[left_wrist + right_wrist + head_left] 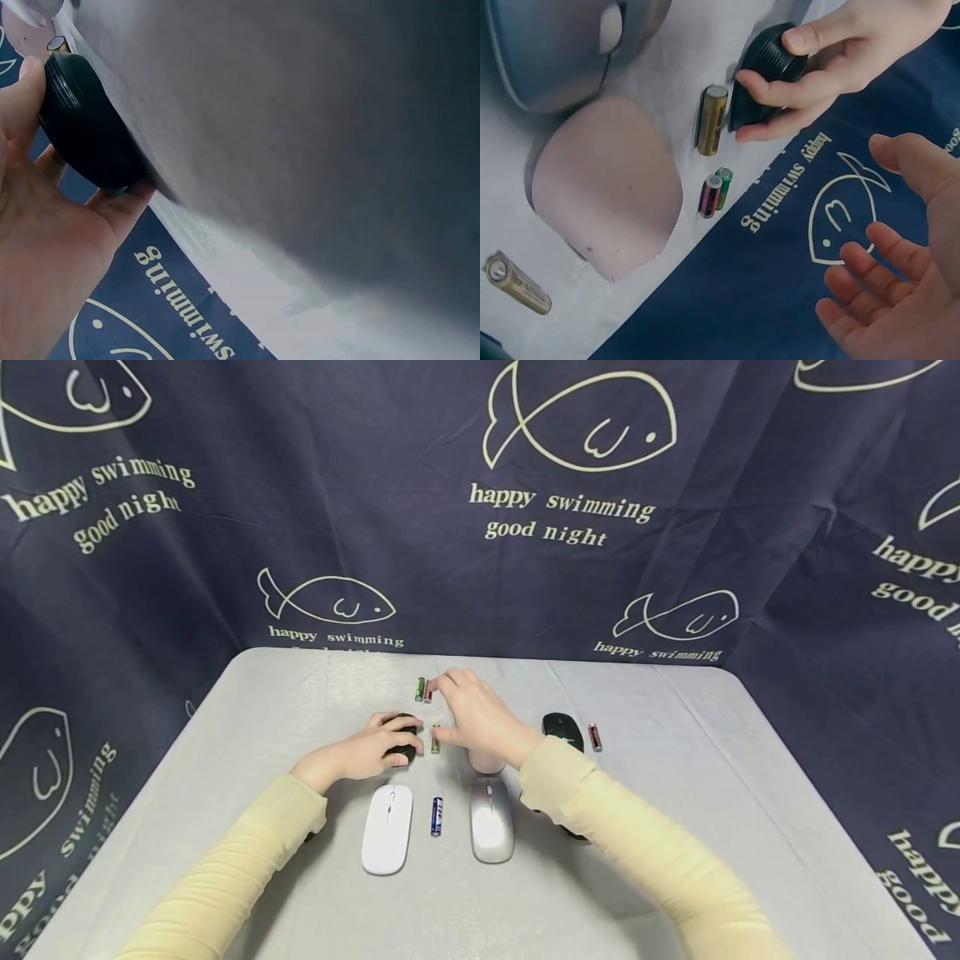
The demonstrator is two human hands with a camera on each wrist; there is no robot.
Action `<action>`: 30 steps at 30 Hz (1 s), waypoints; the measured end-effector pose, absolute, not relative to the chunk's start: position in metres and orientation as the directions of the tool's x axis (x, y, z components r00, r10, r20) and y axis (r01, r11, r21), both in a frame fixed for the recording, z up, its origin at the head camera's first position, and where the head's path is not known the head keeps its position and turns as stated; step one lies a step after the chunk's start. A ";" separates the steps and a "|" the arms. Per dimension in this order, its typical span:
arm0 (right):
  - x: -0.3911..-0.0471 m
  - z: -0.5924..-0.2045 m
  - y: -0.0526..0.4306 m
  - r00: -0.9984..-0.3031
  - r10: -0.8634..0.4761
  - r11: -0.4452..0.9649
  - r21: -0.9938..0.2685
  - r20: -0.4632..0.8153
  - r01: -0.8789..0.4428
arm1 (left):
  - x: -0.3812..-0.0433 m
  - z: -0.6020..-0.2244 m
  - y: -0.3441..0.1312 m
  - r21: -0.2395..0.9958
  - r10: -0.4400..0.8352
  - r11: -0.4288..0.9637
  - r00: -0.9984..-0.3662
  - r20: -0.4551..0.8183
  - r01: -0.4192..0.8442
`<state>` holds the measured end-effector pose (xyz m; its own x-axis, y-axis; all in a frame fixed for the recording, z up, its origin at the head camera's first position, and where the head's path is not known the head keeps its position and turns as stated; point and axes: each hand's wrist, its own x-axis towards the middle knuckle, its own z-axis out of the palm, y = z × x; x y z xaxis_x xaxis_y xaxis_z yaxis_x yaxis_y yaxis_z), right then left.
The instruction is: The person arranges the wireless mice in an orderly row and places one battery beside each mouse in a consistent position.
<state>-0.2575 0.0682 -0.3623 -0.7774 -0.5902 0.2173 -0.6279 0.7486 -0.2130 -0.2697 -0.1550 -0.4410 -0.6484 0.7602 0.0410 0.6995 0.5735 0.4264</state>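
My left hand [367,752] grips a black computer mouse [405,731] on the table, thumb and fingers along its sides; the left wrist view shows this mouse [86,124] tilted in that camera's picture. My right hand [480,714] is above a pale pink mouse [486,763], with relaxed, spread fingers. In the right wrist view nothing lies in the right hand [900,277], and the pink mouse [607,184] shows whole. Between the hands stands or lies a gold battery [435,739]. Beyond it are a green battery [419,689] and a red battery [428,692], side by side.
Nearer are a white mouse [387,831], a blue battery [437,817] and a silver mouse [491,827]. To the right sit a black mouse [561,729] and a brownish-red battery [595,737]. My right sleeve partly hides another dark object [575,836]. A dark printed cloth [495,593] hangs behind the table.
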 end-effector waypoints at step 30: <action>-0.326 -0.376 0.044 -0.859 -0.497 0.836 -0.197 0.124 -0.512 | -0.270 -0.442 -0.155 0.413 0.759 0.578 -0.650 0.044 0.704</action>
